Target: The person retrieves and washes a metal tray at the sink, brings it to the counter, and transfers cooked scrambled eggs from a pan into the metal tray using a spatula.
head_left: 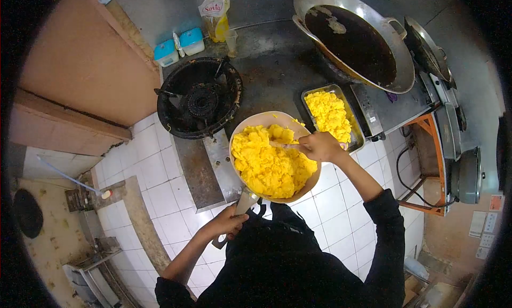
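A round pan (pixel 314 186) full of yellow scrambled egg (pixel 272 161) is held near my body at the counter's front edge. My left hand (pixel 228 222) is closed around the pan's handle (pixel 246 202). Above the pan's right side, my right hand (pixel 321 147) grips a utensil (pixel 288 145) whose far end is sunk in the egg. Just beyond that hand lies a rectangular metal tray (pixel 356 127) with more yellow egg (pixel 328 116) in it.
A black burner (pixel 200 97) is at the left of the counter (pixel 266 78). A large wok (pixel 406 76) of dark liquid stands at the back right. Blue-lidded containers (pixel 191 40), a plastic pouch (pixel 216 22) and a clear cup (pixel 231 41) line the back.
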Available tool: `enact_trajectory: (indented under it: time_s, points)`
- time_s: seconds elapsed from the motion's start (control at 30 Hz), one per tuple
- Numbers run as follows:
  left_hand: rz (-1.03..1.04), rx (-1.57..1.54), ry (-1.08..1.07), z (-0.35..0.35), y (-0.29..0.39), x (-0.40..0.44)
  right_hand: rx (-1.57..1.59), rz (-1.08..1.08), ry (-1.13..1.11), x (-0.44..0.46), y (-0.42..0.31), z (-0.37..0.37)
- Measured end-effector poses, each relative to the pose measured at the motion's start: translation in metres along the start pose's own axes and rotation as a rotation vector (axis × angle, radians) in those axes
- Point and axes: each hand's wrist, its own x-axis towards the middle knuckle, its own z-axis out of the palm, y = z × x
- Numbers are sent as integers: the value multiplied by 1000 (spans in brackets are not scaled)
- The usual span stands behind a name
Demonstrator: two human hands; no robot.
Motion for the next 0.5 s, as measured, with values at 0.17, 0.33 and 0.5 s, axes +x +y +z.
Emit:
enact_trajectory:
  time_s: [0.17,0.33,0.5]
  points:
    - [35,38,17,-1,-1,1,-19,-22,121,-21,2,11]
    - [19,55,26,-1,0,2,-9,13,98,-32,8,15]
    - [3,58,67,-3,0,2,145,75,33,-44,19,9]
